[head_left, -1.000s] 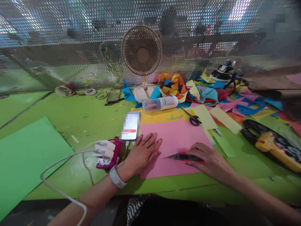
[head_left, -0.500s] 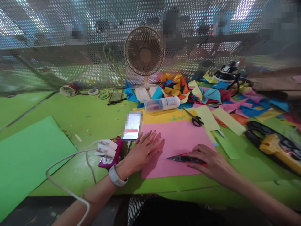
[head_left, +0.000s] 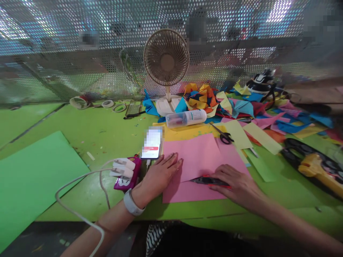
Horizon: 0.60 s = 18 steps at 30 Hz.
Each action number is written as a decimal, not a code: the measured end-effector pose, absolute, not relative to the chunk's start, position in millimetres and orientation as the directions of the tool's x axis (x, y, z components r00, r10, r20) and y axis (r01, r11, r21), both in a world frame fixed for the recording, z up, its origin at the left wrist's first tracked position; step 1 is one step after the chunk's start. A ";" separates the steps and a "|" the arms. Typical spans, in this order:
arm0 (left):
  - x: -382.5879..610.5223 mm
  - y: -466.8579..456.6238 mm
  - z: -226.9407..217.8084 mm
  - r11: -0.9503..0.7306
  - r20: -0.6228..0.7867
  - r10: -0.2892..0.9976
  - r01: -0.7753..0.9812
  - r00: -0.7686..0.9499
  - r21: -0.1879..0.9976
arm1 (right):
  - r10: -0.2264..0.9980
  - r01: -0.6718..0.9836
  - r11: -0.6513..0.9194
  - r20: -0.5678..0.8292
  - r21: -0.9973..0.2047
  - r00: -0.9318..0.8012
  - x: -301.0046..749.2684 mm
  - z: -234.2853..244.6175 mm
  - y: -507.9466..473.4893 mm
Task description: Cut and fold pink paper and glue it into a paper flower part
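Note:
A pink paper sheet [head_left: 193,153] lies on the green table in front of me, its upper right corner set back over more pink paper [head_left: 237,162]. My left hand [head_left: 163,171] rests flat on the sheet's left side, fingers stretched out. In my right hand [head_left: 232,180] is a pointed black-and-red utility knife [head_left: 205,180], lying low over the paper with its tip toward the left. A thin dark line runs left from the tip; whether it is blade or cut edge is unclear. Under the pink paper's far edge lies yellow-orange paper [head_left: 182,132].
A lit phone [head_left: 151,144] and a purple power strip [head_left: 128,175] with white plugs sit beside my left hand. Black scissors [head_left: 223,136], a clear bottle [head_left: 186,117] and a fan [head_left: 167,62] stand beyond. A yellow glue gun [head_left: 316,167] lies right, green paper [head_left: 34,178] left.
The knife has moved slightly left and its outline is a little more turned. The upper pink layer's right corner has come away leftward from the pink paper below. My left hand stays flat.

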<state>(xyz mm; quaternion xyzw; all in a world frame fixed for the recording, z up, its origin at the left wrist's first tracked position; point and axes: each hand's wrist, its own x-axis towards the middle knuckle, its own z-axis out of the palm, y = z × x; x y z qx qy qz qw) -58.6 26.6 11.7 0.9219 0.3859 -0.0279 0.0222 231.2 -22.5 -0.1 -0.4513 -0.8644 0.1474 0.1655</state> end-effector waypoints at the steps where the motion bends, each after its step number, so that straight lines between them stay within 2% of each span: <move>1: -58.6 26.5 11.7 -0.701 -0.067 0.710 0.713 0.701 0.018 | 0.828 0.727 0.548 0.150 -0.414 -0.539 232.9 -0.9 -23.1; 10: -57.6 25.3 14.8 -0.697 -0.073 0.712 0.716 0.698 0.045 | 0.835 0.740 0.525 0.086 -0.421 -0.543 220.5 5.4 -23.6; 18: -59.1 25.3 10.3 -0.703 -0.072 0.707 0.710 0.704 0.045 | 0.825 0.710 0.536 0.106 -0.456 -0.554 225.1 0.8 -23.8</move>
